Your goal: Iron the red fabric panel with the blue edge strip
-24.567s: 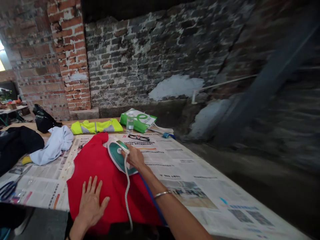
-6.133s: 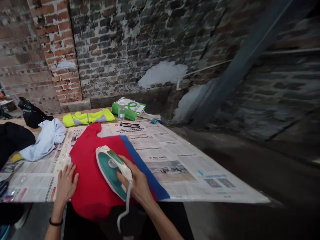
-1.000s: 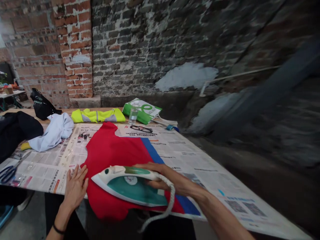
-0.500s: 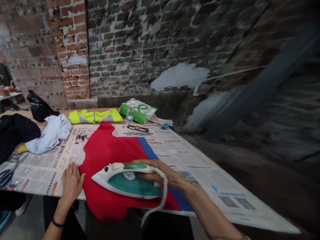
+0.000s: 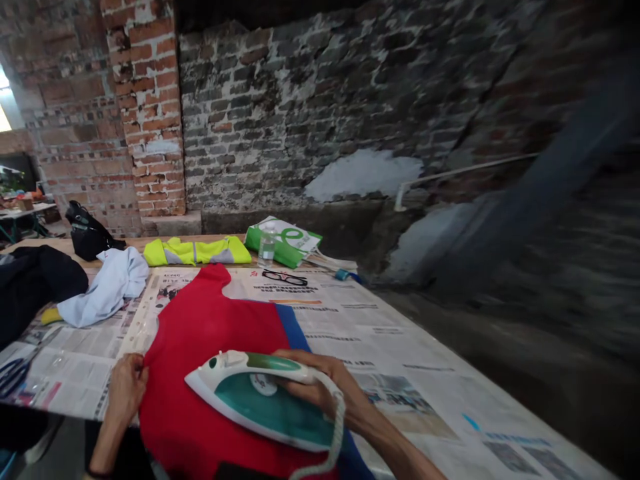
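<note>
My right hand (image 5: 333, 383) is wrapped round the handle of a green and white iron (image 5: 270, 403). The iron rests on a red garment piece (image 5: 210, 327) with a blue band along its right side, its tip pointing left. At the garment's left edge, my left hand (image 5: 127, 387) has its fingers curled in and pinches the cloth there. The garment lies over newspaper and hangs past the table's near edge. A pale braided cord (image 5: 337, 433) runs down from the iron's back end.
Newspaper (image 5: 350, 313) covers the table. Glasses (image 5: 285, 277), a clear bottle (image 5: 267, 247), a green and white bag (image 5: 290, 240) and a yellow reflective garment (image 5: 200, 251) lie at the back. Left are a white cloth (image 5: 107, 287), dark cloth (image 5: 35, 287), black bag (image 5: 87, 230) and scissors (image 5: 15, 373).
My left hand has gone from lying flat to gripping the garment's left edge. The garment has shifted left and toward me. The view has tilted up slightly; the iron stays in my right hand.
</note>
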The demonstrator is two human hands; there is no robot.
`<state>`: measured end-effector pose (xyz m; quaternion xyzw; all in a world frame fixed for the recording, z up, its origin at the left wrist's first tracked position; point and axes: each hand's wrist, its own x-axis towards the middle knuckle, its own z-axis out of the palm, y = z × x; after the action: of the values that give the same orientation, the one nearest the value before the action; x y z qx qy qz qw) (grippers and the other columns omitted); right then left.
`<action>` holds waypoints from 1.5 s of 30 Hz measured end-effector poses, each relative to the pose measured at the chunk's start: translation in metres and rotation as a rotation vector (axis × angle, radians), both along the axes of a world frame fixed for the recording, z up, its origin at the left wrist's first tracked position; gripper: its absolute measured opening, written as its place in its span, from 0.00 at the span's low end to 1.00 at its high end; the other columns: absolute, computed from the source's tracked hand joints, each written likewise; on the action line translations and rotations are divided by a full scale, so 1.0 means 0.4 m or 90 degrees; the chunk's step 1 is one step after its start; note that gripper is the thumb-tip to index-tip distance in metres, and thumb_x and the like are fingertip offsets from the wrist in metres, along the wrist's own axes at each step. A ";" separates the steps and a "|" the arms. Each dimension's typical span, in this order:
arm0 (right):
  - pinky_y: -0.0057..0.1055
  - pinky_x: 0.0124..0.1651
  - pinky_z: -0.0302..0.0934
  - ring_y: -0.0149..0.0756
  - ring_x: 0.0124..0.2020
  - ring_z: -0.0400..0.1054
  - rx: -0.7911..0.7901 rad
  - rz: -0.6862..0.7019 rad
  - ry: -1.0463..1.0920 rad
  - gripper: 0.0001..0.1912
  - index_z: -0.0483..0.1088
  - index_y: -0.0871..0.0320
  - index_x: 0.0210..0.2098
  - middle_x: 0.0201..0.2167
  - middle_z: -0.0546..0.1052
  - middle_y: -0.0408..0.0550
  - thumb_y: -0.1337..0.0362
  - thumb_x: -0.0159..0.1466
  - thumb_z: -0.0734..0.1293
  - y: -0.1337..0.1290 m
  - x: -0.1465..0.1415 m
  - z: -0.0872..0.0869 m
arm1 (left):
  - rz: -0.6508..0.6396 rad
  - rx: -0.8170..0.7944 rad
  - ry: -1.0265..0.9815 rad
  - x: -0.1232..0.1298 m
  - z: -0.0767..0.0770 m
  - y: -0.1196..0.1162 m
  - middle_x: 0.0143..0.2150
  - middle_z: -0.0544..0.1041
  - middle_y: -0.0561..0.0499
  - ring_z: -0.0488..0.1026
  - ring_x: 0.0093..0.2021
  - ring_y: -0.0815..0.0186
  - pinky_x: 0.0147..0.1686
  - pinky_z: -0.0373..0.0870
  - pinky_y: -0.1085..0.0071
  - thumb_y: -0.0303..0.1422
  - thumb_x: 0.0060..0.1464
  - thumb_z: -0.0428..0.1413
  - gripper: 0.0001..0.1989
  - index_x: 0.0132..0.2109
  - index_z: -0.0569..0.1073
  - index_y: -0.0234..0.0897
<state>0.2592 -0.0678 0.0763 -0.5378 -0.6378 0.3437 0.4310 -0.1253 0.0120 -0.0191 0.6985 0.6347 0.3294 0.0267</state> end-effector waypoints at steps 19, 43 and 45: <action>0.35 0.32 0.69 0.48 0.30 0.78 0.096 -0.270 -0.193 0.19 0.81 0.51 0.36 0.28 0.83 0.47 0.48 0.53 0.67 0.083 0.034 -0.080 | -0.162 0.027 0.225 0.113 -0.092 -0.101 0.74 0.58 0.35 0.56 0.73 0.41 0.66 0.59 0.40 0.58 0.58 0.55 0.42 0.71 0.63 0.37; 0.33 0.37 0.72 0.44 0.34 0.79 0.132 -0.180 -0.162 0.25 0.74 0.58 0.51 0.36 0.84 0.51 0.47 0.65 0.62 -0.071 -0.008 -0.066 | -0.343 -0.209 0.233 0.350 0.021 -0.151 0.77 0.46 0.37 0.40 0.76 0.40 0.70 0.43 0.32 0.59 0.61 0.51 0.46 0.74 0.54 0.32; 0.34 0.39 0.72 0.45 0.36 0.80 0.140 -0.267 -0.173 0.25 0.74 0.58 0.51 0.37 0.84 0.52 0.46 0.66 0.61 -0.069 -0.017 -0.092 | -0.355 -0.236 0.232 0.343 0.040 -0.161 0.77 0.43 0.40 0.38 0.76 0.41 0.70 0.39 0.32 0.60 0.60 0.51 0.45 0.75 0.53 0.39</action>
<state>0.2523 -0.0953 0.0397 -0.6492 -0.5983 0.1002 0.4589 0.0118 -0.0524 -0.0032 0.8748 0.4635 0.0593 0.1280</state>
